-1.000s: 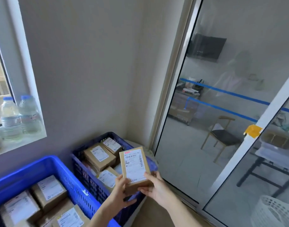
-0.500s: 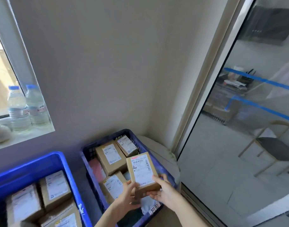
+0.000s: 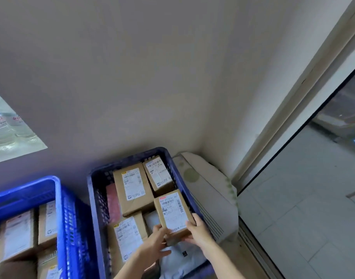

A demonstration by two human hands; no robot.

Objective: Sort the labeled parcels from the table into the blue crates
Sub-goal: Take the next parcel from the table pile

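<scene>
Both hands hold one brown labelled parcel [image 3: 173,213] label up, just above the near right part of the dark blue crate [image 3: 91,198]. The left hand [image 3: 155,241] curls its fingers round the near left corner, and the right hand [image 3: 199,230] grips the near right edge. The crate is crowded around it: a large box [image 3: 132,188], a small box [image 3: 158,176] at the far corner, a third box [image 3: 126,238] beside the left hand, a pink packet [image 3: 113,200] and a grey bag [image 3: 180,256] beneath the hands. A bright blue crate [image 3: 58,198] stands just left, and a white unit [image 3: 204,190] lies against the right wall.
</scene>
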